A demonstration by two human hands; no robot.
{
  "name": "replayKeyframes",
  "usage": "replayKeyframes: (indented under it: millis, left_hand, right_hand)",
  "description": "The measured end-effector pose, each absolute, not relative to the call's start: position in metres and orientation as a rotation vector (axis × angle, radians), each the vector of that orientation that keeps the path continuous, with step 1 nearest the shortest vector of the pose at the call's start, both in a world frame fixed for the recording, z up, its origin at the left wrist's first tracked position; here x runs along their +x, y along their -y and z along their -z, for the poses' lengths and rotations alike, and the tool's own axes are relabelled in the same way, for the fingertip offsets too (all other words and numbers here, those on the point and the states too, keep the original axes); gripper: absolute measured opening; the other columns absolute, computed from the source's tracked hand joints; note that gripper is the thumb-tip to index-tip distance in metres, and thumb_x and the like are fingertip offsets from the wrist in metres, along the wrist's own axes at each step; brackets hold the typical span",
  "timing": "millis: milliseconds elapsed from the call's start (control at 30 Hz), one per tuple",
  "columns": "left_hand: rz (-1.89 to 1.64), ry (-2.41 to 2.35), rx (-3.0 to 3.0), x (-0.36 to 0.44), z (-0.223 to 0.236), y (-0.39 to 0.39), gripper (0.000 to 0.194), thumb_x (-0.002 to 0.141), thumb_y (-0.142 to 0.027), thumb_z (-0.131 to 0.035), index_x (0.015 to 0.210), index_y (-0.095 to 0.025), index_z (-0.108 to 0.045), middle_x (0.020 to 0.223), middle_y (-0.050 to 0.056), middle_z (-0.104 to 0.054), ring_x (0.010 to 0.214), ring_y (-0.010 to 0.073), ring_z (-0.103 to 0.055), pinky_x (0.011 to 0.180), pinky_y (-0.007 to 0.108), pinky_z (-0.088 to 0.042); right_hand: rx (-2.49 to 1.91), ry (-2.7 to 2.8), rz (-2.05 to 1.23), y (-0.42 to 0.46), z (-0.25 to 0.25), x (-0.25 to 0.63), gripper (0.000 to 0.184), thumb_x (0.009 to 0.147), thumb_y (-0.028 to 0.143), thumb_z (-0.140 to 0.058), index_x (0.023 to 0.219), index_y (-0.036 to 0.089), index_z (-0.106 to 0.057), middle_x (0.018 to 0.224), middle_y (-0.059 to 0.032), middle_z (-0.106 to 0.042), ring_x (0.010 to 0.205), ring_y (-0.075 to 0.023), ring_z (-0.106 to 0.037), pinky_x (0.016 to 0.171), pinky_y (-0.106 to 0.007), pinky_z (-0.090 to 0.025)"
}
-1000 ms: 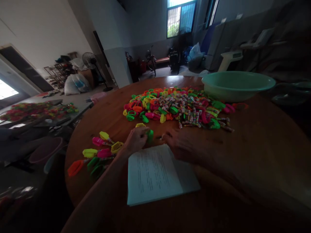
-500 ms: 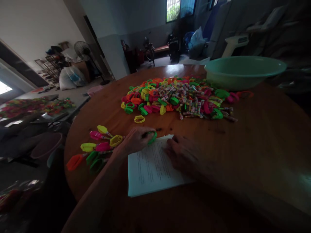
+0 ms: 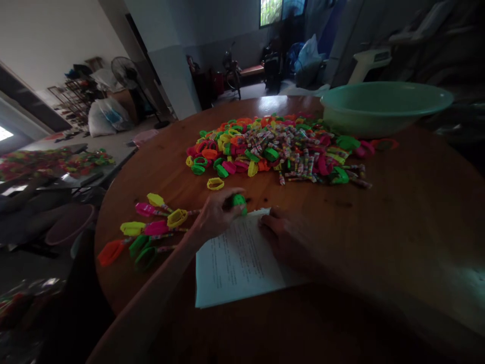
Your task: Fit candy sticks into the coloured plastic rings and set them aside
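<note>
My left hand [image 3: 215, 215] pinches a green plastic bracelet-like band [image 3: 239, 202] between thumb and fingers, just above the top edge of a stack of printed paper [image 3: 235, 263]. My right hand [image 3: 282, 235] rests on the right side of that stack, its fingers curled together in shadow; what they hold, if anything, is hidden. Left of my left forearm lie several coloured bands with wrapped candy sticks attached, among them a pink band [image 3: 156, 227] and an orange band [image 3: 110, 252]. One loose yellow band [image 3: 215, 184] lies beyond my left hand.
A heap of coloured bands and wrapped candy sticks [image 3: 273, 146] covers the far middle of the round wooden table [image 3: 397, 217]. Behind it on the right stands a large green basin [image 3: 382, 124]. Another table with a colourful pile [image 3: 49, 162] is at the left.
The green band has turned in my left hand, so its broad face shows now. My right hand stays on the paper. The view has shifted slightly.
</note>
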State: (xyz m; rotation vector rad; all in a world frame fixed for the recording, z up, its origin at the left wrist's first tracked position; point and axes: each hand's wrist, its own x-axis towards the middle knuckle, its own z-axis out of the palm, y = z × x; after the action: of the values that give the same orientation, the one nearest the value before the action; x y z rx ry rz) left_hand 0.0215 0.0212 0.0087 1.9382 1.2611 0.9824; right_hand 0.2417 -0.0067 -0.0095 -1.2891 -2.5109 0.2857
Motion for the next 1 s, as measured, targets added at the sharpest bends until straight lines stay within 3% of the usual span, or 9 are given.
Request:
replayKeyframes:
  millis: [67, 233, 367, 600, 1000]
  left_hand:
    - [-0.982, -1.313, 1.964, 0.015, -0.006, -0.018, 0.033, 0.084, -0.027, -0.067, 0.114, -0.013, -0.065, 0.097, 0.006, -0.070, 0.087, 0.0154, -0.066, 0.081, 0.027, -0.054]
    - [-0.827, -1.394, 2.055, -0.011, -0.005, -0.007, 0.045, 0.082, -0.028, -0.068, 0.125, -0.014, -0.062, 0.117, 0.011, -0.070, 0.109, 0.0228, -0.066, 0.096, 0.035, -0.053]
    - [-0.787, -1.288, 2.129, -0.014, -0.003, -0.002, 0.030, 0.085, -0.023, -0.063, 0.115, -0.018, -0.068, 0.112, 0.006, -0.071, 0.103, 0.0193, -0.066, 0.092, 0.031, -0.052]
    - [-0.810, -1.248, 2.139, -0.001, -0.005, -0.001, 0.023, 0.086, -0.019, -0.059, 0.107, -0.019, -0.069, 0.102, 0.005, -0.071, 0.095, 0.0175, -0.065, 0.086, 0.029, -0.051]
    - [-0.844, -1.275, 2.157, -0.001, -0.002, 0.000, 0.022, 0.091, -0.024, -0.061, 0.109, -0.017, -0.069, 0.099, 0.006, -0.070, 0.089, 0.0168, -0.065, 0.081, 0.029, -0.050]
  right_hand:
    - [-1.315, 2.524, -0.275, 0.008, 0.008, 0.242, 0.013, 0.093, 0.017, -0.054, 0.086, 0.017, -0.065, 0.085, -0.0066, -0.060, 0.074, -0.0191, -0.055, 0.062, -0.033, -0.030]
    - [-1.277, 2.520, -0.165, 0.010, 0.011, 0.240, 0.014, 0.093, 0.015, -0.053, 0.089, 0.015, -0.067, 0.092, -0.0091, -0.062, 0.081, -0.0216, -0.057, 0.067, -0.035, -0.035]
    - [-1.055, 2.467, -0.226, 0.007, 0.016, 0.232, 0.021, 0.099, 0.018, -0.045, 0.093, 0.014, -0.065, 0.092, -0.0101, -0.063, 0.086, -0.0212, -0.057, 0.074, -0.034, -0.040]
    - [-1.015, 2.223, -0.527, -0.010, 0.031, 0.219, 0.031, 0.105, 0.035, -0.039, 0.091, 0.018, -0.061, 0.089, -0.0054, -0.058, 0.079, -0.0166, -0.055, 0.072, -0.029, -0.042]
    - [-1.024, 2.330, -0.407, -0.015, 0.037, 0.226, 0.024, 0.102, 0.032, -0.043, 0.097, 0.019, -0.064, 0.088, -0.0072, -0.060, 0.081, -0.0191, -0.057, 0.070, -0.030, -0.044]
